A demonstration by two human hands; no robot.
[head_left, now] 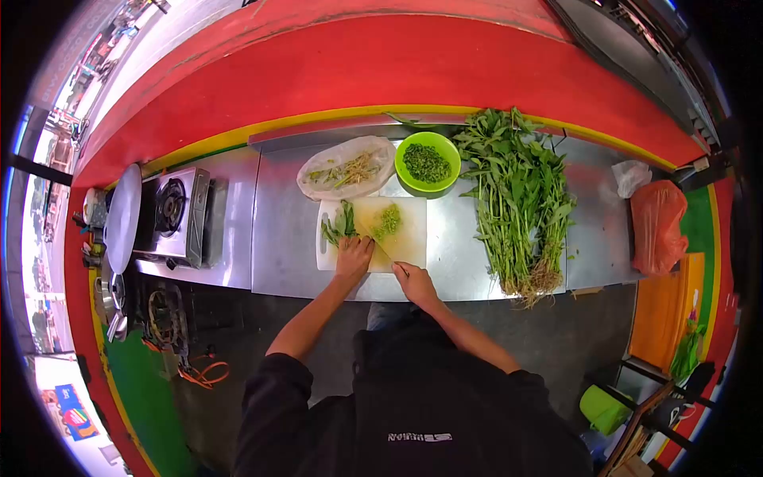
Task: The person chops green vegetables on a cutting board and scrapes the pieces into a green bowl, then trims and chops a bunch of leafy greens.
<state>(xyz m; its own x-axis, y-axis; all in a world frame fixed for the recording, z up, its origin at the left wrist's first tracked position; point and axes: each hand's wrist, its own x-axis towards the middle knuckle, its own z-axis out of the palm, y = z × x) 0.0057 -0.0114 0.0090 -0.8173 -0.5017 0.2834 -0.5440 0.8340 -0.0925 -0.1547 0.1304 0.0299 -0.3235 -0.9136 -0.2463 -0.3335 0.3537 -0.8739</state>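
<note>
On the white cutting board [412, 254], my left hand [354, 256] presses down a bunch of leafy greens [340, 224], its fingers closed over the stems. Held in my right hand [415, 283] is a knife [383, 251], its blade angled up and left towards the left fingertips. A small heap of chopped green stems [389, 222] lies just beyond the blade. Behind the board stand a lime-green bowl [429, 188] of chopped leaves [426, 163] and a clear plastic bag [308, 188] with root ends and trimmings in it.
A large pile of uncut leafy stalks [517, 207] with roots lies to the right. Farther right are a red plastic bag [659, 226] and a white bag [631, 177]. A gas stove [171, 215] stands at the left, beside a big round metal lid [124, 219]. A red wall [342, 71] rises behind the counter.
</note>
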